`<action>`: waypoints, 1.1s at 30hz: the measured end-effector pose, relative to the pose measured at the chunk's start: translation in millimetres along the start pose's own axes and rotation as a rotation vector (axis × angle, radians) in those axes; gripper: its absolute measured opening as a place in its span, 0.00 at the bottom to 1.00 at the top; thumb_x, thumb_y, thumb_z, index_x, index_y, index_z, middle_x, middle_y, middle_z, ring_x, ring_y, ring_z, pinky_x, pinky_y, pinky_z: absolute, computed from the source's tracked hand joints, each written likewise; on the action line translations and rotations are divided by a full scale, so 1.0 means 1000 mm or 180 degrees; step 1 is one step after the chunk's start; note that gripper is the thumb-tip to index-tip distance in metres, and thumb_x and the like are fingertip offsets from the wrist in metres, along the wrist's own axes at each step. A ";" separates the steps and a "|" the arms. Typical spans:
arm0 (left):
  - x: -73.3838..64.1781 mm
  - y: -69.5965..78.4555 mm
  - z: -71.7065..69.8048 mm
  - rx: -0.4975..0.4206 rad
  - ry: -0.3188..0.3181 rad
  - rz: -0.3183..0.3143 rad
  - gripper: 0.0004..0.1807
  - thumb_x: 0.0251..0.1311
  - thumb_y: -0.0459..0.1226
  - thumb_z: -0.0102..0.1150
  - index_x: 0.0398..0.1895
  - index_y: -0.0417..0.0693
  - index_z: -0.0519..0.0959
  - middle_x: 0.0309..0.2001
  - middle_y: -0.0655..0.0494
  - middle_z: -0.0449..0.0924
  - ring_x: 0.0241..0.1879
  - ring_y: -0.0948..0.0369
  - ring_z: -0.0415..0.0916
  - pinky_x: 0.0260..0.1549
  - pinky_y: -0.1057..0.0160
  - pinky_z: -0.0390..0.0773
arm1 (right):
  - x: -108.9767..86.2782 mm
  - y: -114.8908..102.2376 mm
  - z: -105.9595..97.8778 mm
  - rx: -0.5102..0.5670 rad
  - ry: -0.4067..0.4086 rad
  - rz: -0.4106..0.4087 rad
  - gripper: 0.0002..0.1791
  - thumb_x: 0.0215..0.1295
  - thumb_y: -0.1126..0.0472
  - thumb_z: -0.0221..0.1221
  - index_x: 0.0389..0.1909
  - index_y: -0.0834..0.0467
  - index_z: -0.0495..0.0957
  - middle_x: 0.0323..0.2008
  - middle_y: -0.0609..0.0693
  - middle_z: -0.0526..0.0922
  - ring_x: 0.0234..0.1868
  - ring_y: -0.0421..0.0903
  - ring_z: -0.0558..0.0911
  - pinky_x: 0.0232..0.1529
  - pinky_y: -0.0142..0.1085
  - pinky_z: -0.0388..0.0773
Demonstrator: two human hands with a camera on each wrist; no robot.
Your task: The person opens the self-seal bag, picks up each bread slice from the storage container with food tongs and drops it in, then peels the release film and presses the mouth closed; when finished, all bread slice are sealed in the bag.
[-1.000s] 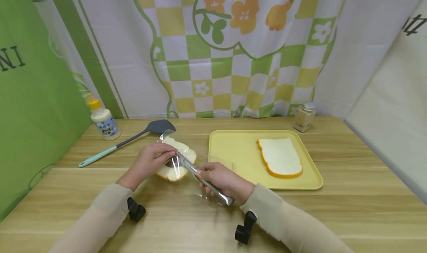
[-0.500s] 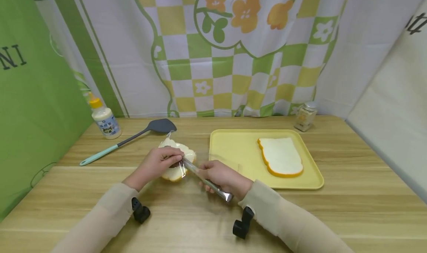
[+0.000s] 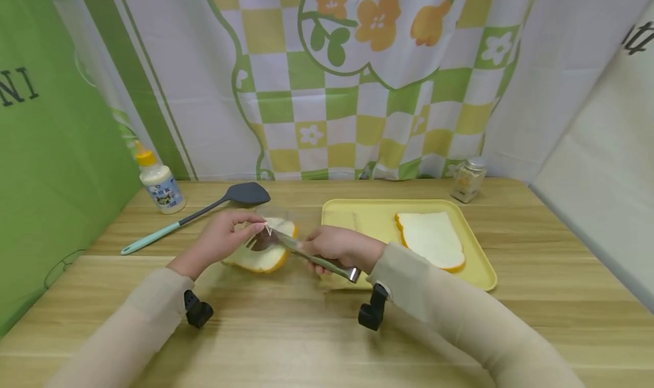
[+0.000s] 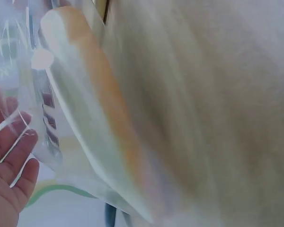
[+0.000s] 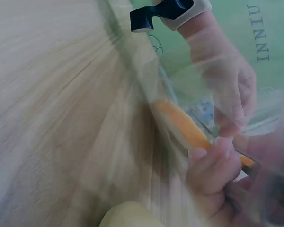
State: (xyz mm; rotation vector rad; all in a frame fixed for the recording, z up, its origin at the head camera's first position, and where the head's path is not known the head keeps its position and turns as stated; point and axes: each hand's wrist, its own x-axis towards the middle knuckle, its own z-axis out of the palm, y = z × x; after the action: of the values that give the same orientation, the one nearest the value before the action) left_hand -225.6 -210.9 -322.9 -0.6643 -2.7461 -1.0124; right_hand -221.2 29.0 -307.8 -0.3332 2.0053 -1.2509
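In the head view my right hand [image 3: 342,249] grips a long silver metal utensil [image 3: 332,266] by its handle. The tined head [image 3: 252,242] points left, with thin clear plastic [image 4: 26,80] around it. Thumb and fingers of my left hand [image 3: 227,234] pinch the plastic by this head. Below them lies a bread slice [image 3: 260,261] with an orange-brown crust, and a dark brown patch shows behind the tines. The left wrist view shows the same slice edge-on, blurred, beside loose plastic. My right fingers partly hide the handle in the right wrist view.
A yellow tray [image 3: 373,206] holds another bread slice [image 3: 431,237] on the right. A spatula [image 3: 153,238] with a mint handle lies at the left, near a yellow-capped squeeze bottle [image 3: 162,186]. A small glass jar [image 3: 469,180] stands at the back right.
My left hand has moved left and up, and my right hand slightly up. The utensil lies flatter across the view. More of the bread's near side shows, and clear plastic overlaps the tray's left side.
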 end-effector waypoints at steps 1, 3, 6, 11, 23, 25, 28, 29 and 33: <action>0.001 0.001 -0.001 0.0014 -0.0020 0.0020 0.10 0.63 0.40 0.55 0.42 0.47 0.82 0.41 0.50 0.83 0.39 0.55 0.79 0.40 0.51 0.76 | 0.000 -0.002 0.000 -0.0025 -0.0019 0.0005 0.20 0.72 0.58 0.45 0.50 0.73 0.69 0.21 0.52 0.72 0.15 0.40 0.68 0.17 0.29 0.66; 0.004 0.003 -0.003 0.0019 -0.0053 0.0044 0.11 0.63 0.40 0.55 0.43 0.47 0.82 0.43 0.51 0.82 0.43 0.54 0.78 0.43 0.51 0.76 | 0.001 -0.006 0.000 -0.0090 -0.0048 0.0026 0.20 0.72 0.58 0.46 0.50 0.73 0.69 0.21 0.52 0.72 0.15 0.40 0.69 0.17 0.29 0.66; 0.007 0.008 -0.003 -0.0057 -0.0166 0.0047 0.15 0.62 0.43 0.56 0.49 0.48 0.80 0.48 0.51 0.80 0.47 0.54 0.77 0.44 0.51 0.76 | 0.003 -0.009 0.000 -0.0181 -0.0062 0.0033 0.19 0.71 0.58 0.46 0.49 0.71 0.71 0.22 0.52 0.73 0.15 0.40 0.69 0.16 0.29 0.67; 0.013 0.019 0.005 -0.0173 -0.0550 0.0338 0.26 0.56 0.47 0.61 0.58 0.50 0.74 0.57 0.52 0.74 0.58 0.53 0.70 0.52 0.49 0.73 | 0.007 -0.013 -0.001 -0.0259 -0.0184 0.0007 0.20 0.71 0.57 0.47 0.50 0.70 0.72 0.22 0.52 0.74 0.15 0.40 0.69 0.16 0.28 0.67; 0.011 0.023 0.013 -0.0024 -0.0521 0.0656 0.11 0.59 0.36 0.58 0.43 0.46 0.83 0.48 0.50 0.81 0.45 0.57 0.78 0.42 0.58 0.78 | -0.001 -0.012 -0.021 -0.0358 -0.0273 0.0119 0.18 0.71 0.58 0.46 0.50 0.70 0.70 0.22 0.52 0.72 0.16 0.40 0.68 0.16 0.29 0.67; 0.009 0.021 0.013 -0.0051 -0.0494 0.0566 0.11 0.60 0.36 0.57 0.43 0.47 0.83 0.48 0.51 0.80 0.44 0.58 0.78 0.41 0.58 0.78 | -0.006 -0.012 -0.025 -0.0367 -0.0308 0.0138 0.18 0.71 0.59 0.46 0.51 0.70 0.69 0.23 0.52 0.72 0.16 0.40 0.68 0.17 0.30 0.67; 0.008 0.020 0.012 -0.0064 -0.0395 0.0567 0.10 0.59 0.35 0.58 0.42 0.47 0.84 0.47 0.51 0.81 0.48 0.55 0.78 0.45 0.56 0.77 | -0.012 -0.008 -0.033 -0.0430 -0.0372 0.0107 0.19 0.72 0.59 0.45 0.52 0.71 0.70 0.22 0.52 0.72 0.15 0.40 0.68 0.18 0.30 0.68; 0.008 0.019 0.012 -0.0068 -0.0360 0.0575 0.10 0.58 0.35 0.58 0.42 0.47 0.84 0.47 0.50 0.81 0.48 0.54 0.77 0.46 0.54 0.77 | -0.015 -0.006 -0.036 -0.0447 -0.0376 0.0097 0.19 0.72 0.59 0.45 0.52 0.71 0.70 0.22 0.52 0.72 0.15 0.40 0.68 0.18 0.30 0.68; 0.007 0.015 0.010 -0.0025 -0.0283 0.0501 0.09 0.59 0.35 0.58 0.41 0.45 0.84 0.47 0.48 0.81 0.50 0.51 0.77 0.50 0.51 0.74 | -0.023 0.009 -0.049 -0.0471 -0.0351 0.0040 0.20 0.72 0.58 0.46 0.54 0.70 0.70 0.23 0.52 0.74 0.17 0.40 0.69 0.18 0.30 0.69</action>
State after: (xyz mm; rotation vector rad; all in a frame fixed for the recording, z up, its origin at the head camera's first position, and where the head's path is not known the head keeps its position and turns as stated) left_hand -225.1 -191.3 -320.0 -0.9315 -2.7127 -0.9819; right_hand -238.4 79.3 -292.2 -0.4505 2.0060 -1.0557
